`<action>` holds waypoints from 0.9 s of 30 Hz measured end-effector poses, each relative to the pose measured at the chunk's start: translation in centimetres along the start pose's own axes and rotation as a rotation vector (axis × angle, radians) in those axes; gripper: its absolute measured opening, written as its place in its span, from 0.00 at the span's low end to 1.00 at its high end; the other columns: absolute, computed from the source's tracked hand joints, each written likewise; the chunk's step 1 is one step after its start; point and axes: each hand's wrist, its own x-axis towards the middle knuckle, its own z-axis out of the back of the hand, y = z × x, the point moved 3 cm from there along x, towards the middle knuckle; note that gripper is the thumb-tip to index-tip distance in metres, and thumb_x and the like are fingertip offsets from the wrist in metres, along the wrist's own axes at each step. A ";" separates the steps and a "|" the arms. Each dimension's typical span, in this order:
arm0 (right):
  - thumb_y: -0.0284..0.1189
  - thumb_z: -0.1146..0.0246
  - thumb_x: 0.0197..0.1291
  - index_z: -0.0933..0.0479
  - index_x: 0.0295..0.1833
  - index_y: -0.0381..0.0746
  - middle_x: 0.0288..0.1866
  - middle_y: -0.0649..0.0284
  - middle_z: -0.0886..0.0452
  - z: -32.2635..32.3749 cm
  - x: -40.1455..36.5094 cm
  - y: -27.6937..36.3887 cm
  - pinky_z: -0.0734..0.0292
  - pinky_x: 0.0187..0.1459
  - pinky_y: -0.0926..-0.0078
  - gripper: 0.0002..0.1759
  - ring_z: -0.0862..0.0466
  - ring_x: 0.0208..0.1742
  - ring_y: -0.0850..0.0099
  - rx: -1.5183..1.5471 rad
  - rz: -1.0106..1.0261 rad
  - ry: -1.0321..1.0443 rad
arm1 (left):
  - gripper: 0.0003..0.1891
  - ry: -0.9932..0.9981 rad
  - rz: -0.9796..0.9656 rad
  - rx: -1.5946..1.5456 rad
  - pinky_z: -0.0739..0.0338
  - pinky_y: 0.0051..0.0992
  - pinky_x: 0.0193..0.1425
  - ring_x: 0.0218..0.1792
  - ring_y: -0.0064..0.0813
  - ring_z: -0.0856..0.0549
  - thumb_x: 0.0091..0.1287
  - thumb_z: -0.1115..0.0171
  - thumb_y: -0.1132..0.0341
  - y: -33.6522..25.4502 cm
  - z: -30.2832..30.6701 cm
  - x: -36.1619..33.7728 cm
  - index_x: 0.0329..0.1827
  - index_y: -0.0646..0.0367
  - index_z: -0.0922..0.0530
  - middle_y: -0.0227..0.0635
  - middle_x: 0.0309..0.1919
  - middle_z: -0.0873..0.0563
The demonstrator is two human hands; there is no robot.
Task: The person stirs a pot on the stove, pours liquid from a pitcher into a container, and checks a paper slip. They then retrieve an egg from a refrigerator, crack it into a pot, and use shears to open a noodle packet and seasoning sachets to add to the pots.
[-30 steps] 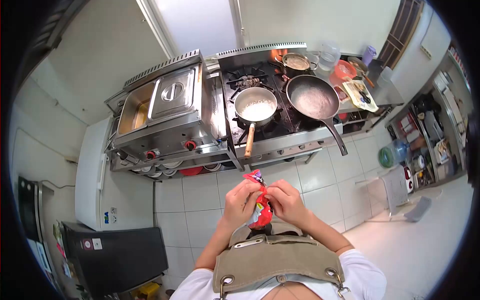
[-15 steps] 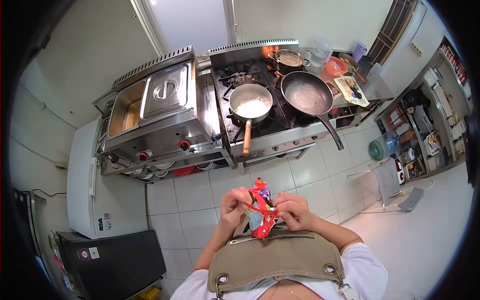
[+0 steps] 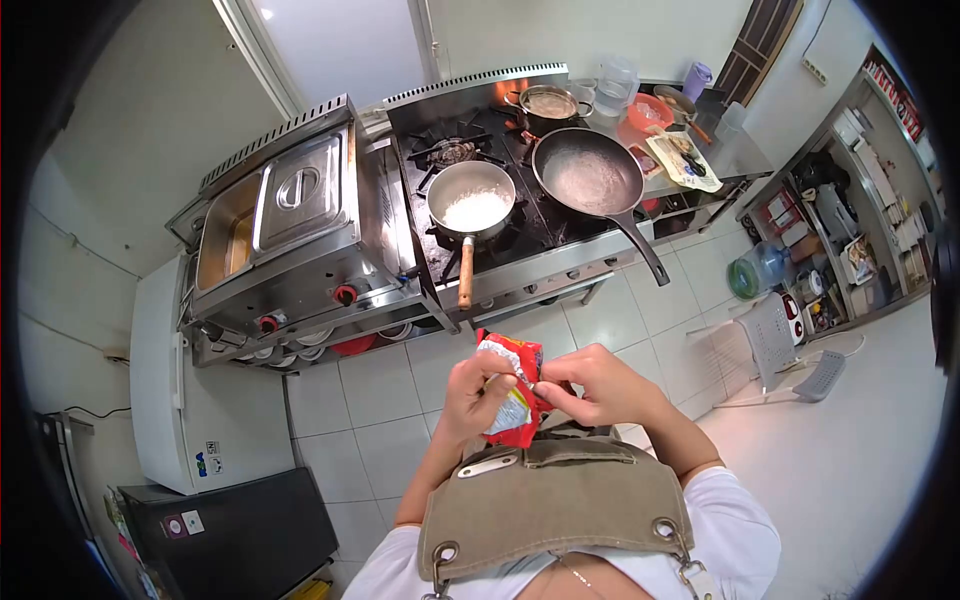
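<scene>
A red plastic food packet with silvery and white patches is held in front of my apron. My left hand pinches the packet's edge between thumb and fingers. From the other side my right hand grips it too, its thumb and forefinger close to the left fingertips. Ahead on the stove, a saucepan with a wooden handle holds something white. To its right a dark frying pan has pale liquid or residue in it. What the packet contains is hidden.
A two-handled pot stands on the back burner. An orange bowl, a clear jug and an opened paper packet lie to the right. A lidded steel food warmer is at left. Both pan handles jut past the stove's front edge.
Both hands have risen slightly with the packet. The packet has turned, and my fingertips have come closer together on its edge. The view has shifted a little to the right.
</scene>
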 end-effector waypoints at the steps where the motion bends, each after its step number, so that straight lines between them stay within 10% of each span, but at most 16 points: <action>1: 0.31 0.39 0.55 0.31 0.22 0.37 0.15 0.59 0.31 0.2 -0.1 0.1 0.35 0.21 0.69 0.14 0.28 0.16 0.64 -0.001 0.002 0.003 | 0.05 -0.049 -0.021 0.002 0.32 0.22 0.31 0.25 0.20 0.27 0.65 0.42 0.70 0.4 0.1 -0.2 0.35 0.60 0.28 0.32 0.24 0.24; 4: 0.22 0.39 0.53 0.32 0.20 0.36 0.14 0.60 0.31 2.2 -1.0 -0.2 0.36 0.20 0.72 0.12 0.31 0.15 0.68 -0.160 -0.001 -0.234 | 0.08 -0.471 -0.122 -0.046 0.29 0.23 0.33 0.27 0.20 0.25 0.68 0.43 0.66 -0.2 2.2 -0.3 0.35 0.61 0.31 0.34 0.26 0.23; 5: 0.24 0.38 0.53 0.32 0.21 0.35 0.14 0.59 0.31 2.9 -1.2 -0.3 0.35 0.20 0.72 0.12 0.30 0.15 0.67 -0.145 -0.025 -0.245 | 0.10 -0.366 -0.113 -0.335 0.27 0.24 0.36 0.28 0.21 0.24 0.69 0.45 0.64 -0.9 2.2 -0.1 0.35 0.61 0.32 0.35 0.29 0.21; 8: 0.29 0.36 0.53 0.30 0.24 0.36 0.17 0.60 0.28 3.5 -0.7 0.7 0.32 0.22 0.73 0.13 0.26 0.18 0.66 -0.113 -0.046 -0.227 | 0.07 -0.045 -0.129 0.076 0.34 0.24 0.28 0.23 0.24 0.28 0.64 0.40 0.68 -0.6 2.2 -0.2 0.34 0.60 0.28 0.33 0.22 0.23; 14: 0.34 0.36 0.49 0.26 0.27 0.37 0.23 0.60 0.21 1.3 1.2 0.4 0.27 0.27 0.66 0.11 0.20 0.25 0.61 -0.217 -0.110 0.163 | 0.06 0.042 -0.113 0.147 0.36 0.24 0.26 0.22 0.24 0.29 0.63 0.39 0.68 0.2 -0.2 0.4 0.32 0.58 0.27 0.30 0.20 0.25; 27: 0.30 0.40 0.53 0.26 0.27 0.35 0.21 0.57 0.22 0.9 0.5 -1.4 0.27 0.28 0.67 0.09 0.20 0.23 0.62 0.036 -0.082 0.297 | 0.08 0.037 -0.111 0.181 0.36 0.27 0.32 0.19 0.25 0.30 0.62 0.37 0.65 0.9 -0.8 -0.1 0.31 0.57 0.27 0.27 0.18 0.25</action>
